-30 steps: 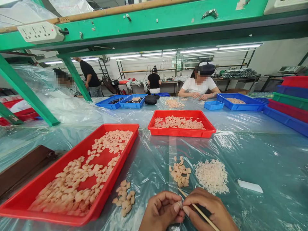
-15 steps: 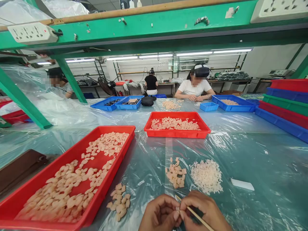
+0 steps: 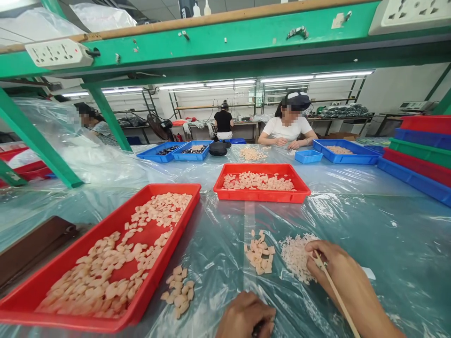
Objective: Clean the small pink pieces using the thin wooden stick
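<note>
My right hand (image 3: 336, 272) rests on the pile of small white pieces (image 3: 295, 257) and holds a thin wooden stick (image 3: 334, 293) that runs back along my wrist. At the bottom edge, my left hand (image 3: 244, 317) is curled shut; what it holds is hidden. A small heap of peach-coloured pieces (image 3: 259, 251) lies just left of the white pile. Another small heap of peach pieces (image 3: 179, 290) lies beside the near red tray (image 3: 160, 272), which holds many more of them.
A second red tray (image 3: 262, 195) with peach pieces stands further back. Blue trays (image 3: 347, 157) and a seated person in a white shirt (image 3: 288, 126) are at the far side. Stacked coloured trays (image 3: 421, 157) stand right. A brown flat object (image 3: 33, 244) lies left. Clear plastic sheeting covers the table.
My right hand has left the left hand and moved forward and right onto the white pile, carrying the stick. My left hand has dropped toward the bottom edge.
</note>
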Demonstrator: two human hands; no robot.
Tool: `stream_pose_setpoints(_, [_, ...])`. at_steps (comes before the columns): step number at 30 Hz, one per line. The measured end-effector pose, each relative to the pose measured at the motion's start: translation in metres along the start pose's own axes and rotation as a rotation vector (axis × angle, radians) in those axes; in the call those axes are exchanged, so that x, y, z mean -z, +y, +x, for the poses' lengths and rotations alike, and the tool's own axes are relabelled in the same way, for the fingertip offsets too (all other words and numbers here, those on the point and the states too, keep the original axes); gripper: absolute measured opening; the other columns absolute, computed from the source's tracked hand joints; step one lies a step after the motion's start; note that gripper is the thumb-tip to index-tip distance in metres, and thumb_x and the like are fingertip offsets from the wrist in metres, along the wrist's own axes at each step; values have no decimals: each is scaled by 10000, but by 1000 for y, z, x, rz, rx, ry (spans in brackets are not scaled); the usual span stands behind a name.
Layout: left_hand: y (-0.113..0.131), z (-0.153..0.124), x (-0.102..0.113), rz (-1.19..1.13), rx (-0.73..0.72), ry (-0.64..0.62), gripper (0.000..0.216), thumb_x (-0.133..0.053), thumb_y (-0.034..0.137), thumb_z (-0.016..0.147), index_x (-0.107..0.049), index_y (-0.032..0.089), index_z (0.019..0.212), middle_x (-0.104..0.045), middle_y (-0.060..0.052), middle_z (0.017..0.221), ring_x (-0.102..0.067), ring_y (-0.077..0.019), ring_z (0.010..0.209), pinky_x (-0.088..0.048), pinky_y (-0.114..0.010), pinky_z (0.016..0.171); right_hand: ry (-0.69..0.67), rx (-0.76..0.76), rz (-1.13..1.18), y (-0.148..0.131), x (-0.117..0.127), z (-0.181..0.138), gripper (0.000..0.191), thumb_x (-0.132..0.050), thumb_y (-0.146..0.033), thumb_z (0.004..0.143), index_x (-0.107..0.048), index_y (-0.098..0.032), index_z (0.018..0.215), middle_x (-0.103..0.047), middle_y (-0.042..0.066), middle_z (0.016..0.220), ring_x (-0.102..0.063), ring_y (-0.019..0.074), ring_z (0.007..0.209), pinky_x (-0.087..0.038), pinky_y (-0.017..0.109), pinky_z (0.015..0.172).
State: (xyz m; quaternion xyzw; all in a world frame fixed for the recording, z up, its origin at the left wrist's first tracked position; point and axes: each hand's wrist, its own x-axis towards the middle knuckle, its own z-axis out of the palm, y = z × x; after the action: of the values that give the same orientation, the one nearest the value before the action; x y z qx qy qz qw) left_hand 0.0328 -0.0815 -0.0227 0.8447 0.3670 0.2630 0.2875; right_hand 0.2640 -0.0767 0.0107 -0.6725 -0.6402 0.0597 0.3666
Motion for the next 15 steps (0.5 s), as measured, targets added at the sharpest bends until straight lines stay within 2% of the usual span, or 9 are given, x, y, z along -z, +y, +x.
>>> stream_pose_setpoints(4, [1,-1,-1,122,-32,14,228,-557,82,754,-720,147,901,-678,-97,766,-630,-183,707,-469,-228,652,-15,-9,31,1,-4,-2,289,-403,-344,869,-634,-210,981,-688,112,981,-648,277,889,-502,324,636])
stream_pose_setpoints(6, [1,-3,1,103,-17,24,232,-584,101,744,-707,143,936,-679,-92,776,-625,-178,698,-471,-224,640,-62,15,145,-10,-8,-7,297,-408,-386,902,-652,-220,934,-692,91,990,-639,253,954,-507,299,724])
stream_pose_setpoints(8, [2,-4,3,86,8,40,214,-611,113,731,-703,142,921,-677,-82,772,-617,-172,690,-471,-218,634,-121,44,284,-24,-12,-14,331,-409,-407,917,-637,-211,778,-681,60,824,-651,226,845,-497,274,728])
stream_pose_setpoints(10, [3,-5,4,83,31,49,159,-624,106,722,-708,146,850,-672,-70,757,-613,-167,692,-470,-213,646,-208,72,369,-36,-17,-23,387,-363,-398,940,-578,-206,683,-601,11,646,-623,177,638,-476,233,603])
stream_pose_setpoints(12, [3,-5,4,86,52,50,134,-623,85,717,-711,155,790,-669,-61,750,-615,-162,698,-467,-207,654,-281,114,394,-43,-24,-31,399,-328,-382,952,-528,-204,656,-541,-12,597,-576,147,551,-434,213,533])
stream_pose_setpoints(15, [4,-4,2,91,66,52,158,-607,65,707,-710,167,769,-666,-53,746,-621,-162,700,-463,-207,649,-335,197,371,-45,-33,-39,377,-319,-350,956,-484,-204,650,-517,-15,610,-545,133,544,-405,208,527])
